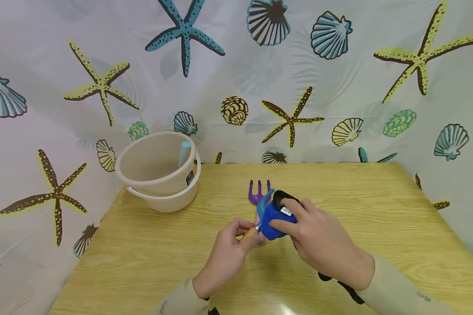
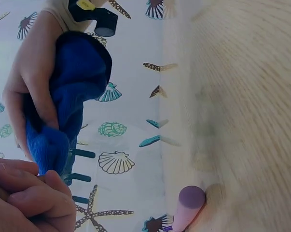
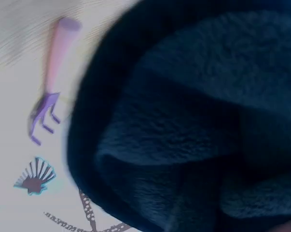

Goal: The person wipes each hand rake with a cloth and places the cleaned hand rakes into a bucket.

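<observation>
My left hand point(image 1: 230, 251) grips the wooden handle point(image 1: 249, 234) of a small hand rake. Its curved blue head point(image 1: 264, 205) points away from me, and several blue prongs show in the left wrist view. A blue fleecy cloth point(image 1: 275, 222) with a black border and a white tag is bunched in my right hand point(image 1: 319, 236). The cloth overlaps the rake near its metal neck and hides part of the head. Close behind, a purple hand rake point(image 1: 256, 198) with a pink handle point(image 3: 63, 53) lies on the wooden table point(image 1: 161, 249).
At the back left stands a cream bucket point(image 1: 157, 188) with a white carrying handle. A light blue rod-like end point(image 1: 184, 153) sticks up inside it. A shell-and-starfish patterned curtain point(image 1: 228, 61) hangs behind and beside the table.
</observation>
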Demonstrator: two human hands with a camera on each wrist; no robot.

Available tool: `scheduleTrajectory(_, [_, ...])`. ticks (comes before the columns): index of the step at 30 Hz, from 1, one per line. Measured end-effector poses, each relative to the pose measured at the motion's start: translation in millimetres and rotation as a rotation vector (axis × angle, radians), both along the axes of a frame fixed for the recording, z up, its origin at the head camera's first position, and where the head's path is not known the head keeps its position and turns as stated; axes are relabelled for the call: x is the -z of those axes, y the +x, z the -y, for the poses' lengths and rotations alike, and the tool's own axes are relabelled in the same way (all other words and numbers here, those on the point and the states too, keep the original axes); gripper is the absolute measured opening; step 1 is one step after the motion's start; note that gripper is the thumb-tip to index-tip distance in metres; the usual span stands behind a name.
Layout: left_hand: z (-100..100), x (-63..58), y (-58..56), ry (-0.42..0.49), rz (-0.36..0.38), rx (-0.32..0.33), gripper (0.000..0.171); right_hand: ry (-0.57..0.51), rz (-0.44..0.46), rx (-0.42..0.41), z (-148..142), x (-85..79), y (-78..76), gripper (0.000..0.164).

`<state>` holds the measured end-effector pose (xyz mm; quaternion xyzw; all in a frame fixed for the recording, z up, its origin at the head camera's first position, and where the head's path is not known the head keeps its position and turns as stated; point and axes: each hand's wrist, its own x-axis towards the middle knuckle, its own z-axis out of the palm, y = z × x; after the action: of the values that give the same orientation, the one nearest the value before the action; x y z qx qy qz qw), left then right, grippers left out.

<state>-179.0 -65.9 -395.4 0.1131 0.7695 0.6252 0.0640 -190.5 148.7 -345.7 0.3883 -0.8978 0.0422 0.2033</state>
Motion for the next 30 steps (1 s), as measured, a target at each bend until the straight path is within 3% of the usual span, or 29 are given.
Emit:
scheduleTrajectory(3, [-1, -4.2, 0.3, 0.047, -0.013, 0.012, 0.02, 0.0, -0.084, 0.057, -3, 0.6, -2.9, 0.041])
scheduleTrajectory(8, [-4, -23.3, 9.9, 0.1, 0.006, 0.034, 0.019, -0.012, -0.177, 0.114, -2, 0.2, -6.0, 0.038])
scheduleTrajectory(10, [-5, -22.7, 9.9, 0.119, 0.017, 0.027, 0.02, -0.031, -0.178, 0.089, 1, 1.1, -3.3, 0.038])
scheduleTrajectory(15, [-4, -6.0, 2.5, 0.163, 0.069, 0.01, 0.024, -0.053, -0.146, 0.004, 14, 5.7, 8.3, 0.04])
scheduleTrajectory(18, [-3, -3.9, 1.7, 0.17, 0.095, 0.015, 0.025, -0.037, -0.136, -0.001, 15, 6.5, 10.0, 0.04])
scheduleTrajectory(25, [-5, 0.1, 3.4, 0.077, -0.003, 0.041, 0.022, 0.014, -0.169, 0.08, 8, 0.9, -4.6, 0.039])
scheduleTrajectory(30, [-6, -3.3, 7.6, 0.015, -0.029, 0.046, 0.025, 0.043, -0.165, 0.109, 8, -7.1, -13.9, 0.044])
